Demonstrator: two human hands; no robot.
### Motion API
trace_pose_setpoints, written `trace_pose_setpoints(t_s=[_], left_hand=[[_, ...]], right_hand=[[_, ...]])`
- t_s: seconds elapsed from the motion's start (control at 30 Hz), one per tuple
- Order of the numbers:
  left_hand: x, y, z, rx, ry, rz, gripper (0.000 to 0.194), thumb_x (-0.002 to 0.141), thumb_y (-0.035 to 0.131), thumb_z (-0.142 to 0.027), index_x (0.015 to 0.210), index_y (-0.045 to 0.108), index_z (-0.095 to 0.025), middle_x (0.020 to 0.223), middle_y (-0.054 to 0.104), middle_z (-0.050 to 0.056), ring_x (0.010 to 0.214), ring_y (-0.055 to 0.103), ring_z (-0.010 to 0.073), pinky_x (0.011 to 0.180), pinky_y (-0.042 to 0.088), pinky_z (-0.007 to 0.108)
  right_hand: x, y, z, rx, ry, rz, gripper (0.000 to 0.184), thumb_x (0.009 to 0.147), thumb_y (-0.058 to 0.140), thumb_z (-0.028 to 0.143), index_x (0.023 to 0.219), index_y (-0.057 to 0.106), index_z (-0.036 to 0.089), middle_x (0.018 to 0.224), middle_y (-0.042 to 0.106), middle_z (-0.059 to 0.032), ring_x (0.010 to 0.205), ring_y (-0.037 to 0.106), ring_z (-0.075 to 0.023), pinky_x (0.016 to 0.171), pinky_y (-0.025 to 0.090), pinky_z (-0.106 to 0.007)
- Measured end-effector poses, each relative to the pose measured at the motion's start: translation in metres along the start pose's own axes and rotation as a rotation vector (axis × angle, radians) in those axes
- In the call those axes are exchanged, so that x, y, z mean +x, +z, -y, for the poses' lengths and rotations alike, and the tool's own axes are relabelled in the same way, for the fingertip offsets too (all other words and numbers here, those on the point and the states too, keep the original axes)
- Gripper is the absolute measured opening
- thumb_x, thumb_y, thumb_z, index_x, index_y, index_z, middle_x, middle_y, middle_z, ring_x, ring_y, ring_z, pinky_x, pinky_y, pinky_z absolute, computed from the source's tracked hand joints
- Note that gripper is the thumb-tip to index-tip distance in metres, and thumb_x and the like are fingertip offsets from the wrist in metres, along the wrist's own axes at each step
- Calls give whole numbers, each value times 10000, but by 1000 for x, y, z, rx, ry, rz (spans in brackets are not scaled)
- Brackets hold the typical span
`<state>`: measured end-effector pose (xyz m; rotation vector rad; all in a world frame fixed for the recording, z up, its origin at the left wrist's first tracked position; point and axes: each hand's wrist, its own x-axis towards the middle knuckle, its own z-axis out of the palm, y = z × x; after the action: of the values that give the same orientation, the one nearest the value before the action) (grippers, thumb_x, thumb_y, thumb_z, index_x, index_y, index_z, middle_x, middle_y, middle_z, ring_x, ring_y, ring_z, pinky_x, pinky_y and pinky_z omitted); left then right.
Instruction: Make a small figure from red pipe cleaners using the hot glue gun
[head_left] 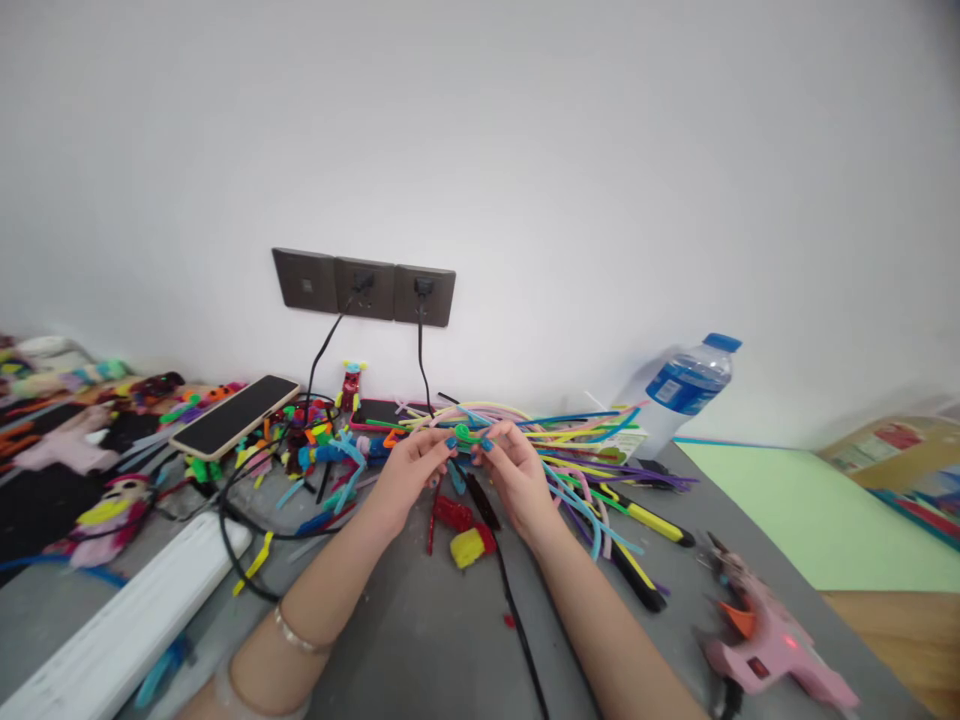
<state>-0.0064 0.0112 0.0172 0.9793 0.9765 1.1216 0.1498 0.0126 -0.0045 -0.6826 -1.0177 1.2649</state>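
Between the fingertips of both hands is a small green coil (464, 433), which looks like a rolled pipe cleaner. My left hand (417, 466) pinches its left side, thumb against fingers. From the right, my right hand (517, 472) grips it in the same way, fingers closed. Just below the hands lie a dark red fuzzy piece (454, 514) and a yellow fuzzy piece (468, 547), touching each other. A bundle of colored pipe cleaners (577, 432) spreads out behind and to the right of my right hand.
A pink glue gun (772, 640) with a lit red light lies at right, near two yellow-black cutters (637, 577). A water bottle (686, 390) leans by the wall. Left are a phone (236, 415), a white power strip (142, 620), black cables (225, 520) and several fuzzy figures.
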Motion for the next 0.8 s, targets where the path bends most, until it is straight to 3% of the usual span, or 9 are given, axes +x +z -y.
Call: trace_pose_setpoints(t_s=[0.2, 0.4, 0.6, 0.8], left_hand=[[-2, 2, -2, -187, -58, 11, 426, 541, 887, -455, 766, 688, -153, 724, 635, -6, 585, 506, 68, 515, 341, 199], [-2, 0, -4, -217, -95, 5, 450, 494, 913, -441, 741, 675, -149, 685, 625, -16, 589, 516, 69, 520, 340, 200], [-3, 1, -2, -134, -127, 46, 459, 503, 899, -467, 746, 687, -141, 667, 636, -4, 586, 515, 74, 535, 336, 205], [-5, -1, 1, 68, -65, 220, 383, 628, 833, -475, 734, 709, -129, 672, 651, 17, 566, 481, 69, 540, 316, 217]], right_hand=[[-1, 0, -2, -109, -39, 86, 196, 767, 814, 350, 810, 665, 230, 870, 632, -3, 776, 586, -145, 686, 497, -251], [-1, -1, -4, -128, -54, 92, 167, 755, 823, 339, 784, 697, 231, 852, 640, -5, 758, 584, -143, 674, 488, -251], [-1, -5, -3, -131, -55, 59, 182, 771, 798, 413, 821, 754, 243, 885, 694, -25, 767, 609, -167, 695, 503, -291], [0, -6, -4, -124, -39, 16, 187, 731, 827, 422, 815, 776, 262, 824, 719, -8, 744, 612, -165, 709, 479, -297]])
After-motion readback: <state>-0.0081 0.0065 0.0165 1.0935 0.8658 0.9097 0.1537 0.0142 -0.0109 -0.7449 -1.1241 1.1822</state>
